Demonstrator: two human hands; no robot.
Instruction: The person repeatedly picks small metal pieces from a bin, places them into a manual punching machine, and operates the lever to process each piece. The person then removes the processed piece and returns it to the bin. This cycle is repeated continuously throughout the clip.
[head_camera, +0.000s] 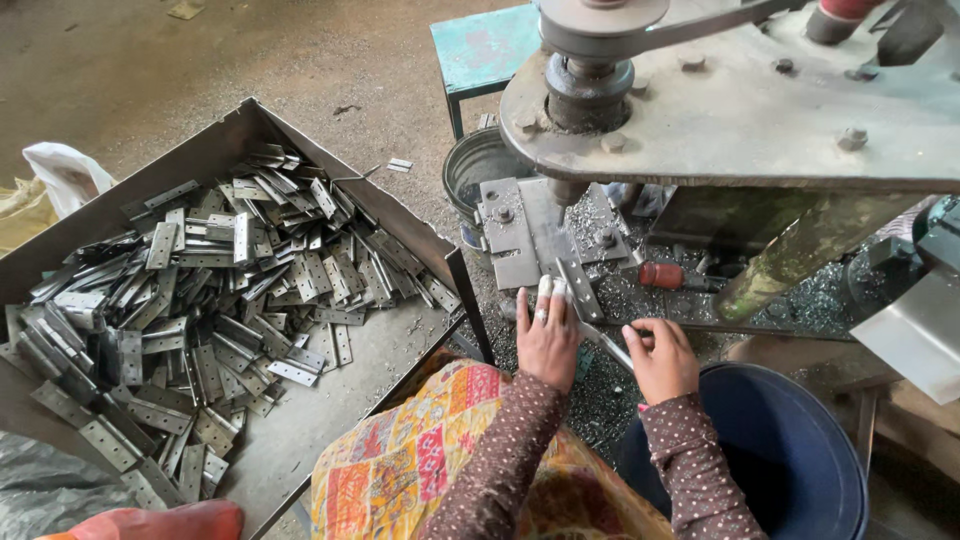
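- Hinge plate (578, 289) is pinned flat on the press bed (520, 235) under the left hand (546, 340), fingers (543, 297) pressed together.
- Thin metal rod (612, 346) is pinched by the right hand (662, 360), just beside the plate.

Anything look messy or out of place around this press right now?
Yes. Metal shavings are strewn over the press bed around both hands, and the hinge plates lie in a jumbled heap in the tray, not stacked.

A white plastic bag (65, 172) sits crumpled at the far left, beside the tray's outer wall, with a yellowish sack (22, 212) slumped just near of it at the picture's left edge. No labels, signs or screens show anywhere around the press.
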